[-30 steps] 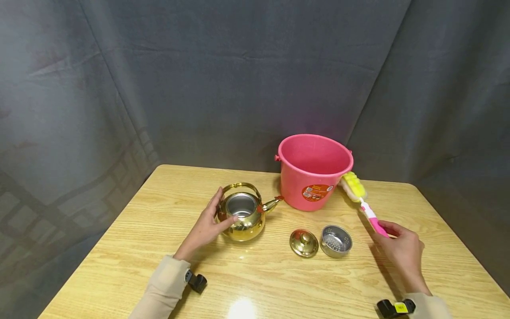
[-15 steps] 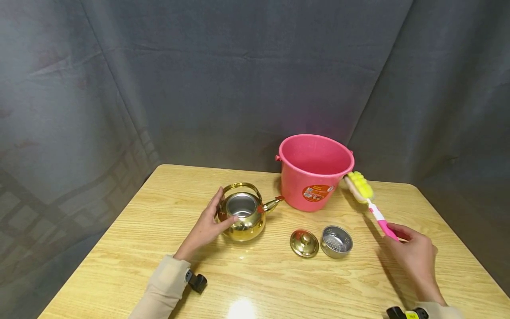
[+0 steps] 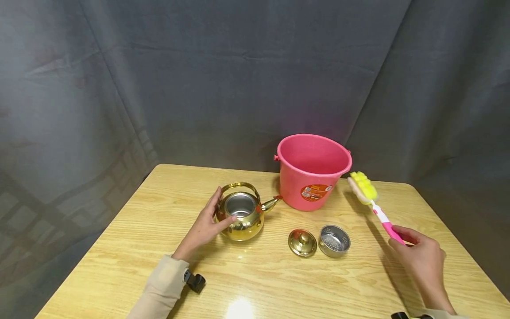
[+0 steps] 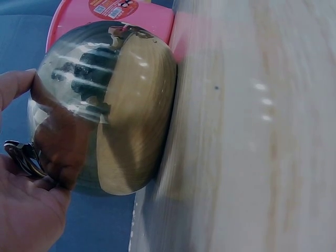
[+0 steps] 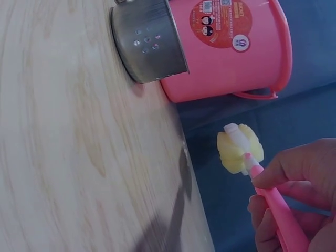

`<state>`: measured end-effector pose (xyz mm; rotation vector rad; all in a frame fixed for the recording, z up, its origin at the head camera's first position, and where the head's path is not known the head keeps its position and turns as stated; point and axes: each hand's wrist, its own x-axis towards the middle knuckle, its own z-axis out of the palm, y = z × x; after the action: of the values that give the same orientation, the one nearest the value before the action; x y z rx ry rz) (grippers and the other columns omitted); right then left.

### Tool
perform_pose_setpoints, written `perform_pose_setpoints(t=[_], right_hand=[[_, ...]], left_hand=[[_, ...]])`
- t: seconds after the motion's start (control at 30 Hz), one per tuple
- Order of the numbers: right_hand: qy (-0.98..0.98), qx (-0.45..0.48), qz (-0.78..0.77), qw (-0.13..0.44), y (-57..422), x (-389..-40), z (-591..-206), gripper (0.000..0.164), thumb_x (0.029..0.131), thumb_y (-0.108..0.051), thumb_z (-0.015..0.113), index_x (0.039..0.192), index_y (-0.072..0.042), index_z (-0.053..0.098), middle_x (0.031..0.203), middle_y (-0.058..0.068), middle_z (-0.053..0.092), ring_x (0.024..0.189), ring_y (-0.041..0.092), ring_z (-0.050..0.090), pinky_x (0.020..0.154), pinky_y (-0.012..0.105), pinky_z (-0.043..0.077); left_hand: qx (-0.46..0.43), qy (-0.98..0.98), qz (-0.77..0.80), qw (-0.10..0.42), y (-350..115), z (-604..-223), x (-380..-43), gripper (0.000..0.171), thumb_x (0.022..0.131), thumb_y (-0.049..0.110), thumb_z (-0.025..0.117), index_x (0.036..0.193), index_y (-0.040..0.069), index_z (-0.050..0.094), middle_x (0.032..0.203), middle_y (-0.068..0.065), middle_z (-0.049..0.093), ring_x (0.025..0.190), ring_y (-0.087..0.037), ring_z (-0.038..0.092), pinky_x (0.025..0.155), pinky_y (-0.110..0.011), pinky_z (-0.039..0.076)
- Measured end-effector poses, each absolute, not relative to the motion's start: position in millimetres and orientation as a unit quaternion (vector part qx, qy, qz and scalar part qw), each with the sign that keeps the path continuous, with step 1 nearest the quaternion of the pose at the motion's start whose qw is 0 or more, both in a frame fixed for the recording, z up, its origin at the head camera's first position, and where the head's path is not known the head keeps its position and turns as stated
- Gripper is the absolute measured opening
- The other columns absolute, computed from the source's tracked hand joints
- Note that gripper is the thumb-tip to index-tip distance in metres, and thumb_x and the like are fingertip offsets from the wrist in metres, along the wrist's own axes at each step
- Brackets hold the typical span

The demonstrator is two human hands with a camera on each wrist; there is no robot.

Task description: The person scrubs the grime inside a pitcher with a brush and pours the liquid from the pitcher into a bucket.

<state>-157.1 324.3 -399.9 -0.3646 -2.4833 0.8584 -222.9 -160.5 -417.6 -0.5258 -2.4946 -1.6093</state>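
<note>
A gold teapot (image 3: 241, 221) stands lidless on the table, its steel inside visible and its spout turned right. My left hand (image 3: 205, 223) holds it by the left side, thumb on the front of the body and fingers behind, by the handle's base. In my right hand (image 3: 422, 254) is a sponge bottle brush, gripped by its pink handle (image 5: 278, 210). The yellow sponge head (image 3: 364, 188) is raised above the table, to the right of the pink bucket (image 3: 295, 184). Between the hands lie the gold lid (image 3: 303, 243), knob up, and a perforated steel strainer (image 3: 334, 241).
The bucket stands upright near the table's back edge, just beyond the teapot's spout. A grey curtain (image 3: 239, 88) hangs behind the wooden table (image 3: 131, 248). Lid and strainer sit side by side in front of the bucket.
My right hand has carried the bottle brush to the right and a little toward me, away from the bucket's side. The left hand and the teapot have stayed in place.
</note>
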Motion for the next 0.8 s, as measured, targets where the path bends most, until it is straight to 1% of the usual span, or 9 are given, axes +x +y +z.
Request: perform_pose_setpoints(t=[0.2,0.27,0.4,0.43,0.5,0.57,0.63,0.7,0.8], right_hand=[[-0.912,-0.126,0.309,0.237,324.1,-152.9,-395.5,0.035,0.079,-0.012,0.079,0.111,0.0,0.072,0.099,0.022,0.07,0.059,-0.02,0.046,0.053,0.024,0.036],[-0.913,-0.122,0.306,0.239,324.0,-152.2,-393.8,0.035,0.079,-0.011,0.079,0.111,0.0,0.072,0.099,0.022,0.07,0.059,-0.022,0.044,0.055,0.026,0.035],[-0.915,-0.11,0.3,0.246,325.0,-149.9,-389.5,0.035,0.079,-0.009,0.078,0.11,0.002,0.071,0.099,0.025,0.069,0.058,-0.025,0.04,0.065,0.035,0.03],[-0.916,-0.108,0.297,0.247,325.3,-149.0,-388.3,0.034,0.078,-0.009,0.078,0.11,0.002,0.071,0.099,0.025,0.068,0.058,-0.025,0.039,0.065,0.035,0.028],[-0.918,-0.107,0.29,0.247,325.5,-147.6,-385.8,0.034,0.078,-0.009,0.079,0.11,0.002,0.071,0.099,0.025,0.068,0.058,-0.024,0.04,0.065,0.035,0.03],[-0.92,-0.107,0.285,0.246,325.8,-145.8,-383.6,0.035,0.078,-0.009,0.079,0.11,0.002,0.072,0.099,0.025,0.069,0.058,-0.023,0.041,0.061,0.029,0.034],[-0.921,-0.107,0.283,0.245,326.1,-144.1,-381.8,0.035,0.077,-0.009,0.08,0.11,0.001,0.072,0.1,0.025,0.069,0.059,-0.022,0.042,0.054,0.024,0.036],[-0.921,-0.108,0.284,0.243,326.8,-142.2,-380.4,0.036,0.077,-0.011,0.08,0.11,0.001,0.072,0.099,0.025,0.069,0.059,-0.021,0.043,0.048,0.022,0.038],[-0.922,-0.114,0.286,0.236,329.0,-139.3,-378.1,0.037,0.078,-0.014,0.08,0.111,0.0,0.071,0.095,0.02,0.071,0.058,-0.021,0.044,0.046,0.024,0.038]], left_hand=[[-0.167,-0.828,-0.532,0.061,-163.1,-417.6,-221.1,0.101,0.085,0.032,0.076,0.157,0.013,0.007,0.154,-0.024,0.023,0.137,-0.043,0.028,0.11,-0.052,0.025],[-0.165,-0.827,-0.533,0.063,-163.6,-417.8,-221.3,0.101,0.085,0.031,0.076,0.157,0.014,0.007,0.154,-0.023,0.024,0.137,-0.041,0.029,0.11,-0.051,0.025],[-0.169,-0.826,-0.535,0.062,-163.3,-418.6,-222.3,0.1,0.085,0.031,0.075,0.157,0.014,0.007,0.154,-0.022,0.024,0.138,-0.039,0.028,0.111,-0.049,0.024],[-0.17,-0.826,-0.534,0.062,-163.3,-418.9,-222.5,0.1,0.086,0.031,0.075,0.157,0.014,0.007,0.154,-0.022,0.023,0.138,-0.039,0.028,0.11,-0.05,0.024],[-0.171,-0.826,-0.534,0.062,-162.9,-419.2,-222.6,0.1,0.085,0.032,0.075,0.157,0.014,0.007,0.154,-0.022,0.023,0.138,-0.039,0.028,0.11,-0.05,0.025],[-0.171,-0.826,-0.534,0.063,-162.6,-419.1,-222.7,0.101,0.085,0.032,0.075,0.157,0.015,0.007,0.154,-0.022,0.023,0.138,-0.039,0.028,0.11,-0.05,0.025],[-0.171,-0.825,-0.535,0.065,-162.4,-419.2,-223.1,0.101,0.085,0.032,0.076,0.157,0.015,0.007,0.155,-0.022,0.023,0.138,-0.039,0.028,0.11,-0.05,0.025],[-0.172,-0.824,-0.536,0.065,-161.9,-419.1,-223.7,0.101,0.085,0.031,0.076,0.157,0.014,0.007,0.155,-0.022,0.023,0.138,-0.039,0.028,0.11,-0.05,0.025],[-0.174,-0.823,-0.537,0.064,-160.9,-419.2,-224.4,0.1,0.085,0.03,0.076,0.157,0.014,0.008,0.154,-0.021,0.023,0.137,-0.04,0.029,0.11,-0.05,0.025]])
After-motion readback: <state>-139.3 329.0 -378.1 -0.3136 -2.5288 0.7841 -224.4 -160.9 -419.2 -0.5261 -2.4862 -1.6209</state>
